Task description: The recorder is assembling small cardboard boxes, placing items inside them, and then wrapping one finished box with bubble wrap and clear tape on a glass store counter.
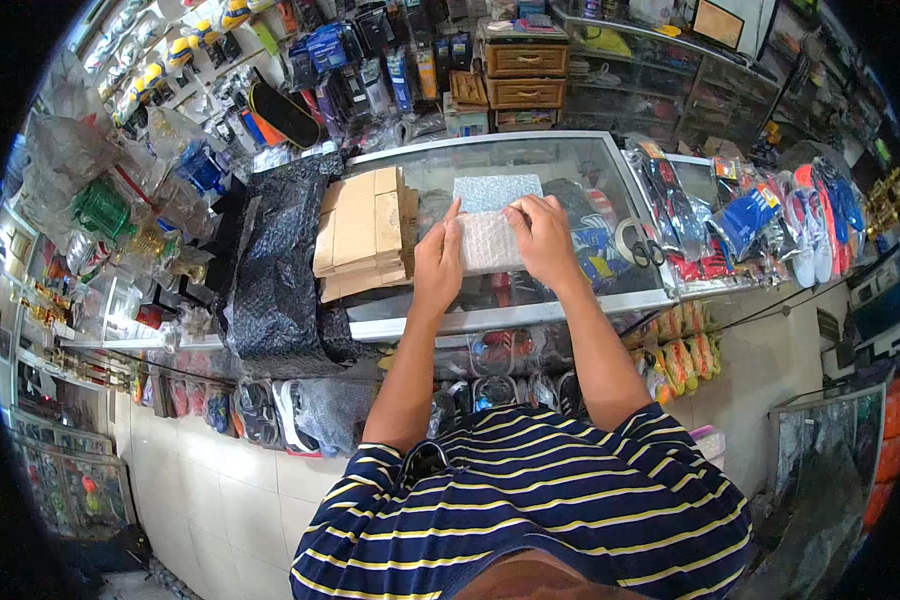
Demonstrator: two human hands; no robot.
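Between my two hands is a small flat parcel in white bubble wrap (490, 244), held above a glass display counter (427, 157). My left hand (440, 259) grips its left edge, index finger pointing up along the side. My right hand (546, 238) has the right edge, with the thumb on the upper corner. Just beyond the parcel lies a sheet of bubble wrap (497, 192) on the glass; whether it joins the parcel I cannot tell. Left of my left hand sits a stack of folded brown cardboard (360, 225).
Black bubble wrap (277, 255) drapes over the counter's left part. Black-handled scissors (647, 253) and a tape roll (631, 238) rest near the right edge. Bagged sports goods (746, 217) lie farther right. Trophies in plastic (105, 206) stand at left. Shoes (259, 412) line the shelf below.
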